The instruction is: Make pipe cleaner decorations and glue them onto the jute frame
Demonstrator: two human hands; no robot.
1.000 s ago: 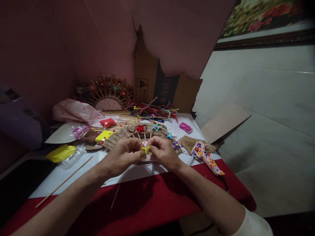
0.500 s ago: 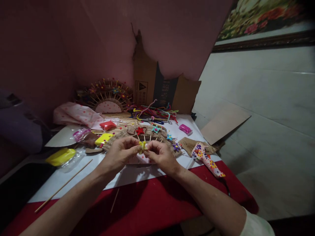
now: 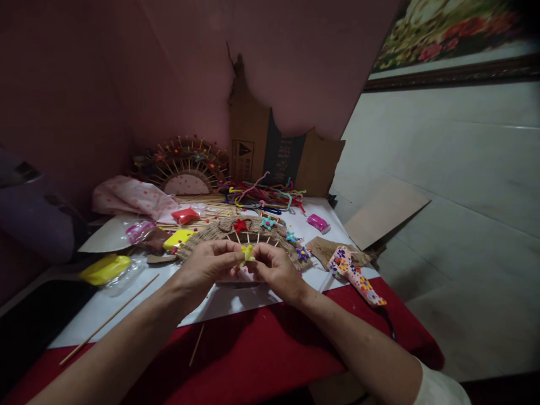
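Observation:
A small yellow pipe-cleaner flower (image 3: 247,253) is pinched between the fingertips of my left hand (image 3: 210,263) and my right hand (image 3: 278,270). Both hands are closed on it from opposite sides. Just behind them lies a twine-wrapped arch (image 3: 206,232) with short sticks along its inner edge, partly covered by my fingers. Fixed along the arch are a red flower (image 3: 240,225), a turquoise flower (image 3: 268,223), a blue flower (image 3: 291,237) and a purple flower (image 3: 302,253). Dotted pink fabric shows under my hands.
On the right lies a flower-patterned glue gun (image 3: 354,275). Pipe cleaners (image 3: 270,194) are heaped behind the arch, before a torn cardboard sheet (image 3: 248,129). A finished fan-shaped piece (image 3: 185,169) stands at the back left. Yellow clay (image 3: 105,270) and a wooden stick (image 3: 109,319) lie at left.
The yellow flower has turned slightly between my fingertips, and its petals show more clearly. My hands stay nearly in the same place.

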